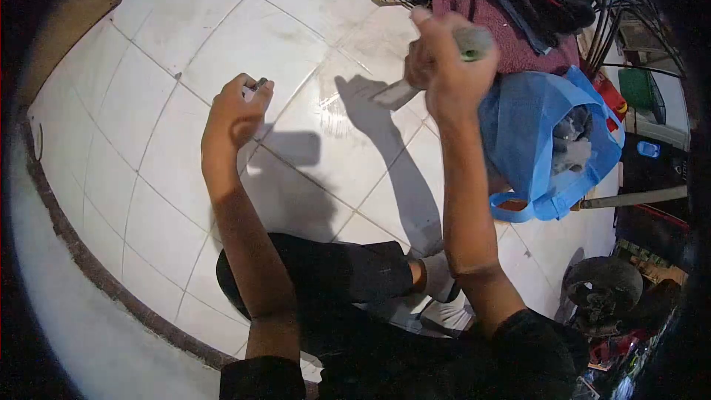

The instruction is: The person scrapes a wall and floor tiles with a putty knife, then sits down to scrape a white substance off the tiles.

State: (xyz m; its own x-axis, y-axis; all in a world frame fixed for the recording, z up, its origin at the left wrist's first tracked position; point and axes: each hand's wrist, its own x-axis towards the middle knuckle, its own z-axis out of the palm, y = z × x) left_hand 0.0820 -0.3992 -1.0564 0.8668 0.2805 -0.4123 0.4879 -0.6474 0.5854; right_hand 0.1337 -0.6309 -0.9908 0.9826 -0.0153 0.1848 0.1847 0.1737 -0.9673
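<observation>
My left hand (235, 112) is raised over the tiled floor (244, 37). Its thumb and fingers pinch a small dark, shiny piece (259, 84), too small to name. Farther right, my right hand (453, 67) is closed around a tool with a thick grey-green handle end (472, 43). From the fist a pale, flat, blade-like part (396, 95) points down and left; its exact kind cannot be made out, and the fingers hide the middle. Below the hands, a whitish scuffed patch (337, 115) marks the tiles beside the right hand's shadow.
Right of my right forearm stands a blue cloth bag (518, 130) with grey stuff inside. Behind it lie a maroon cloth (463, 0) and dark clothes (544, 0). Black cables (607, 0) and a dark wheel-like part (603, 285) line the right side. A wooden corner (74, 26) juts in at left.
</observation>
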